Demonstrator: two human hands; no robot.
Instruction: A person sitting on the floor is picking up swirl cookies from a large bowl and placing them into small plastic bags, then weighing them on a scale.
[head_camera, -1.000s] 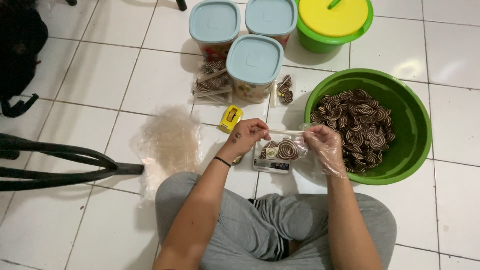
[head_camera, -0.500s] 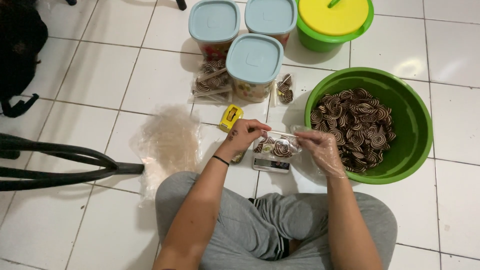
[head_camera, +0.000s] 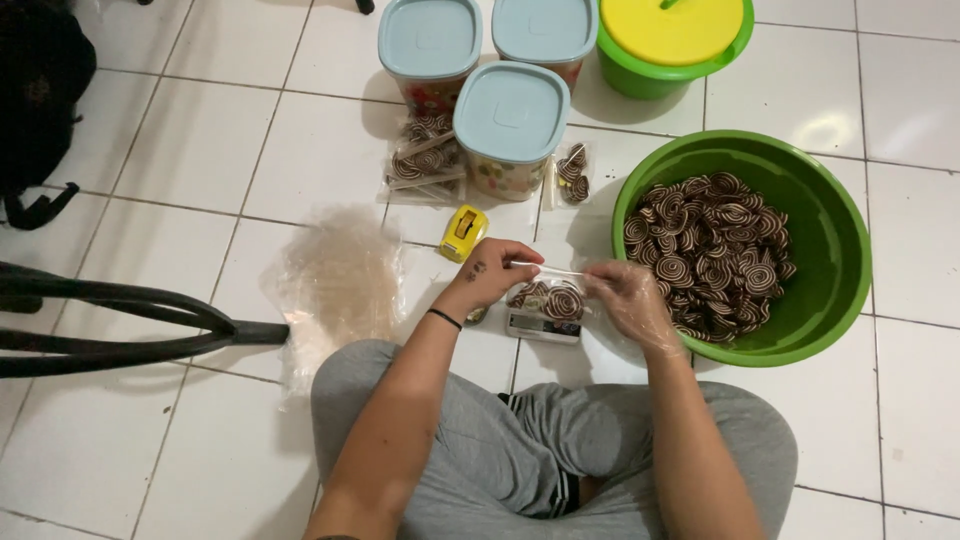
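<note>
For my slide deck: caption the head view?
Both hands, left hand and gloved right hand, hold a small bag of spiral cookies beside a green basin.

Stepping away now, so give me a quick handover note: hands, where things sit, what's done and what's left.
Left hand and gloved right hand both pinch the top of a small clear bag of swirl cookies, resting on a small scale.
Done: filled bags lie by the blue-lidded containers.
Left: the green basin holds many loose cookies; empty bags and a yellow tape dispenser lie on the floor at left.
</note>
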